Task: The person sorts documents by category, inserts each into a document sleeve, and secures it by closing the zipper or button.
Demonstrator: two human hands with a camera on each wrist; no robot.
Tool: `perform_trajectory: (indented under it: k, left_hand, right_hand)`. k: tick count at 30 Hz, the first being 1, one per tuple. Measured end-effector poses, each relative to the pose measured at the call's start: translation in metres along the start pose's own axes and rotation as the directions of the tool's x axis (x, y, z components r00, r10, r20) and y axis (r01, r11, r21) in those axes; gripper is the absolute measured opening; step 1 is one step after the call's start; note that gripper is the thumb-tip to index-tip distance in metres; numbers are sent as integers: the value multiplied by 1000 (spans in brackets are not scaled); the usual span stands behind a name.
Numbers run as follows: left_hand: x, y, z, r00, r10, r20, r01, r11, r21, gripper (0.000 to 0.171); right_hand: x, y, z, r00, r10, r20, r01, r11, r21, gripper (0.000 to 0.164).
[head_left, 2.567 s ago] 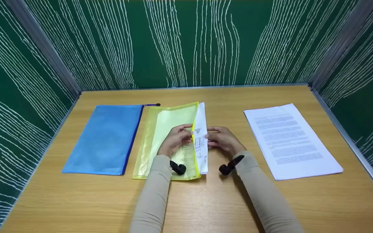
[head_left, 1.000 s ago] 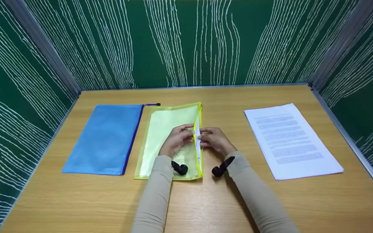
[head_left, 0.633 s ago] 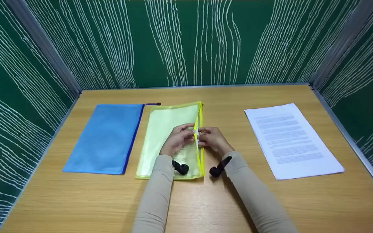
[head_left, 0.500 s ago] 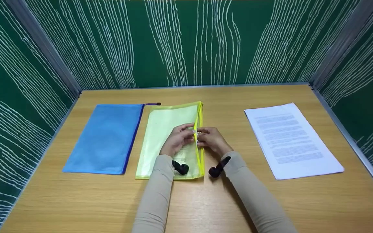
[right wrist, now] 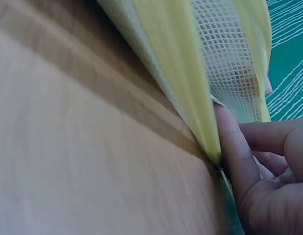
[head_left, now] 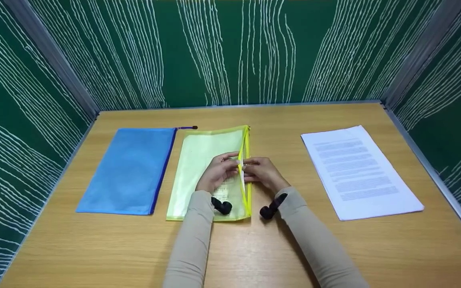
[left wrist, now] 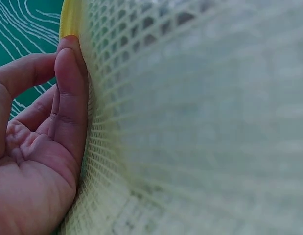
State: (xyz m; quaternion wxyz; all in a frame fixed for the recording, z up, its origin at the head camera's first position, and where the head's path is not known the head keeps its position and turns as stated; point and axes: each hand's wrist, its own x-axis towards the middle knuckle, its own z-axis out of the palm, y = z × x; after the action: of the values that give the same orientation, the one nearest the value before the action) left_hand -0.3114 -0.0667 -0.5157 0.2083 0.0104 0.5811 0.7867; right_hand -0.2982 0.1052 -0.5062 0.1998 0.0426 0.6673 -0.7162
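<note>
A translucent yellow mesh zip pouch (head_left: pixel 210 140) lies at the middle of the table with its right side gaping. White papers (head_left: pixel 242 176) show as a thin strip inside the opening. My left hand (head_left: pixel 217 174) pinches the upper zip edge, with the thumb along the mesh in the left wrist view. At the opening, my right hand (head_left: pixel 265 173) holds the edge of the papers between thumb and fingers. In the right wrist view a bit of white paper shows at its fingertip, and the lower yellow edge (right wrist: pixel 190 83) runs close by. The rest of the papers is inside the pouch.
A blue zip pouch (head_left: pixel 128 172) lies to the left, its purple zip pull (head_left: pixel 187 127) reaching toward the yellow pouch. A stack of printed sheets (head_left: pixel 354 172) lies on the right. Green walls with white lines surround the wooden table (head_left: pixel 230 252).
The papers stuck out of the yellow pouch earlier and have slid left into it, the right hand moving left with them. The left hand has kept its hold on the pouch's edge.
</note>
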Motion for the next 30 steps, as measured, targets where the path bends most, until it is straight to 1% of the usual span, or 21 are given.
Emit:
perform_trajectory:
  k: [3, 10, 15, 20, 25, 28, 30]
  left_hand:
    - [0, 0, -1, 1000, 2, 7, -2, 1000, 20, 43]
    - [-1, -2, -1, 1000, 0, 16, -2, 995, 101, 45]
    - [-1, -5, 2, 1000, 6, 22, -9, 992, 124, 45]
    - [-1, -5, 7, 1000, 17, 24, -21, 984, 174, 45]
    - [1, -6, 10, 999, 28, 28, -33, 980, 197, 45]
    - [2, -5, 12, 1000, 19, 12, -22, 970, 240, 44]
    - [2, -4, 13, 1000, 13, 3, -14, 962, 272, 44]
  right_hand:
    - [-1, -1, -4, 1000, 1, 5, -1, 1000, 16, 36]
    - [-3, 1, -17, 1000, 20, -10, -20, 998, -61, 31]
    - [-5, 2, -23, 999, 33, -16, -33, 999, -42, 30]
    - [-7, 0, -32, 999, 38, -10, -39, 999, -32, 32]
    - [-9, -1, -39, 1000, 10, 5, -9, 999, -32, 33]
    - [-9, -1, -43, 1000, -12, 21, 13, 1000, -26, 33]
    - [-9, -1, -46, 1000, -14, 24, 14, 999, -35, 33]
